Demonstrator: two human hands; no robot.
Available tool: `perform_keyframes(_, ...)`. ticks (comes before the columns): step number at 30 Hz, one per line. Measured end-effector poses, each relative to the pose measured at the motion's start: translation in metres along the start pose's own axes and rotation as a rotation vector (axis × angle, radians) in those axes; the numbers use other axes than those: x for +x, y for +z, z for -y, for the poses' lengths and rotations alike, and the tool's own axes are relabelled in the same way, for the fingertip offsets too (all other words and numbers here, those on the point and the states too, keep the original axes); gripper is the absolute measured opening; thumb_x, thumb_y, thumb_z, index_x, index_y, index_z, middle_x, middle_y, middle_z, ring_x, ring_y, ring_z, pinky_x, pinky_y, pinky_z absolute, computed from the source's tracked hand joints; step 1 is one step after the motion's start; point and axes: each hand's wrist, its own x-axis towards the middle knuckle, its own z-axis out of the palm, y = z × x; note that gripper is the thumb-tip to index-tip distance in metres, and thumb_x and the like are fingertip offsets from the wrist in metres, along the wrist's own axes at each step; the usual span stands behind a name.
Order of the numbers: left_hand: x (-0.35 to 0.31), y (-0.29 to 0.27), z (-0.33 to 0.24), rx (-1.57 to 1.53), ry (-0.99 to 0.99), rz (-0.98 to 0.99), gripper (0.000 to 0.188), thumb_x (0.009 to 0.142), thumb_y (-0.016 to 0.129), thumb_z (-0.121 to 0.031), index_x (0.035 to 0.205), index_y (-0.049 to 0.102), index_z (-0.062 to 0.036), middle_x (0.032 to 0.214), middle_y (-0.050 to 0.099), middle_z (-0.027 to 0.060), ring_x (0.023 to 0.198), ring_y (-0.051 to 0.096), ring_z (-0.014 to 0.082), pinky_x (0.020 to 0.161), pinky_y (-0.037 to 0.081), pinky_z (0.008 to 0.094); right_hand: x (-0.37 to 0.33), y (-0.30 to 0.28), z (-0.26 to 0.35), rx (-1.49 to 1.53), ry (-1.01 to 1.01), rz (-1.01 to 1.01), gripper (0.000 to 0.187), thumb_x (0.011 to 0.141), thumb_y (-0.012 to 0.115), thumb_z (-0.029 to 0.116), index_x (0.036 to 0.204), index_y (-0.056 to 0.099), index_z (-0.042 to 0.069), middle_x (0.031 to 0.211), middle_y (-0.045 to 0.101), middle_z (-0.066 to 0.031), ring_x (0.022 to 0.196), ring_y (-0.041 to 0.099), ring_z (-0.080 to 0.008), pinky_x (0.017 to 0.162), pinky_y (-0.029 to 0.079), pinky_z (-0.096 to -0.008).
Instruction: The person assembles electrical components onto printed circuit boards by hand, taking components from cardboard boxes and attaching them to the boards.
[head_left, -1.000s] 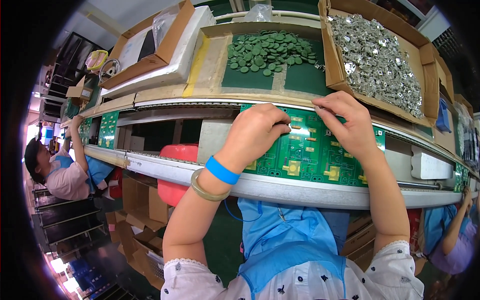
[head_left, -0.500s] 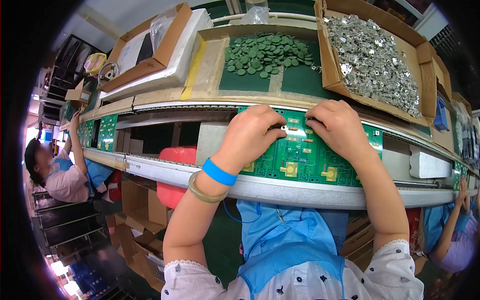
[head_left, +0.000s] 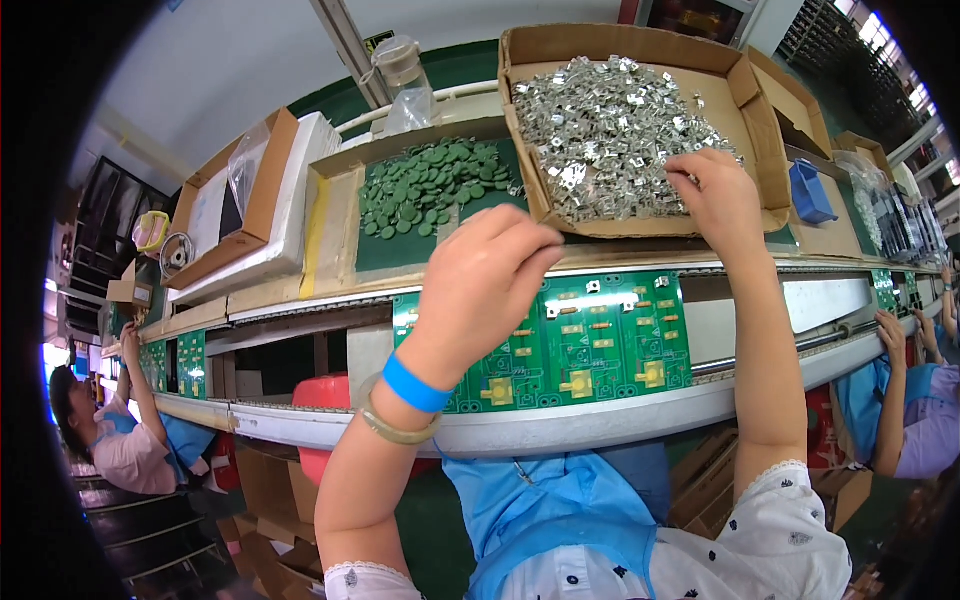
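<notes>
My left hand (head_left: 487, 275), with a blue wristband and a bangle on its wrist, hovers over the left part of a green circuit board (head_left: 622, 352). Its fingers are curled with thumb and forefinger close together; anything between them is too small to make out. My right hand (head_left: 718, 195) reaches over the right part of a heap of small silvery metal clips (head_left: 610, 130) in a cardboard tray (head_left: 770, 130). Its fingertips are pinched at the heap, and whether a clip is in them cannot be seen. Several white-and-metal pieces and small resistors stand on the board, which rests across the conveyor rails.
Green disc-shaped components (head_left: 425, 185) lie left of the tray. A cardboard box (head_left: 250, 190) sits on white foam farther left. The metal front rail (head_left: 560, 428) runs before me. Co-workers sit at both ends of the line, and a blue bin (head_left: 812, 192) stands right.
Both hands have lifted from the board. My right hand has moved up and right to the clip heap; my left hand has shifted slightly. The view has turned, and more of the tray shows.
</notes>
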Motion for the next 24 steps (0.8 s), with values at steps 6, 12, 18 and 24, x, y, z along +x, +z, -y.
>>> perform_keyframes(6, 0.071, 0.053, -0.005, 0.104, 0.002, 0.048, 0.012, 0.087, 0.07, -0.014, 0.094, 0.074, -0.0047, 0.09, 0.068, 0.013, 0.083, 0.066, 0.0322, 0.072, 0.053, 0.0405, 0.004, 0.008, -0.007, -0.097, -0.035, 0.146, 0.012, 0.081, 0.073, 0.012, 0.091, 0.074, 0.006, 0.09, 0.068, -0.012, 0.093, 0.062, -0.0333, 0.082, 0.051, -0.0434)
perform_keyframes(12, 0.105, 0.098, 0.006, 0.032, -0.118, 0.141, 0.017, 0.085, 0.069, -0.015, 0.097, 0.075, -0.0048, 0.093, 0.072, 0.0179, 0.082, 0.067, 0.0372, 0.075, 0.054, 0.0434, -0.001, 0.008, -0.016, 0.028, 0.001, 0.018, 0.01, 0.085, 0.071, 0.013, 0.091, 0.07, 0.005, 0.087, 0.067, -0.0111, 0.09, 0.064, -0.0304, 0.08, 0.052, -0.0426)
perform_keyframes(18, 0.106, 0.107, -0.001, -0.388, -0.42, 0.19, 0.021, 0.093, 0.07, -0.018, 0.104, 0.073, 0.0001, 0.086, 0.074, 0.0091, 0.07, 0.067, 0.0173, 0.066, 0.053, 0.0296, -0.007, 0.001, -0.003, 0.599, 0.237, 0.031, 0.011, 0.093, 0.065, 0.01, 0.1, 0.067, 0.002, 0.094, 0.071, -0.0119, 0.081, 0.07, -0.0233, 0.072, 0.053, -0.0332)
perform_keyframes(24, 0.094, 0.07, -0.013, -0.997, -0.748, 0.118, 0.02, 0.096, 0.069, -0.015, 0.11, 0.071, -0.0002, 0.088, 0.071, 0.0026, 0.075, 0.064, 0.0077, 0.065, 0.051, 0.0206, -0.008, -0.008, 0.024, 1.048, 0.342, -0.03, 0.019, 0.094, 0.069, 0.011, 0.108, 0.069, -0.001, 0.094, 0.072, -0.0036, 0.087, 0.066, -0.0093, 0.075, 0.052, -0.0246)
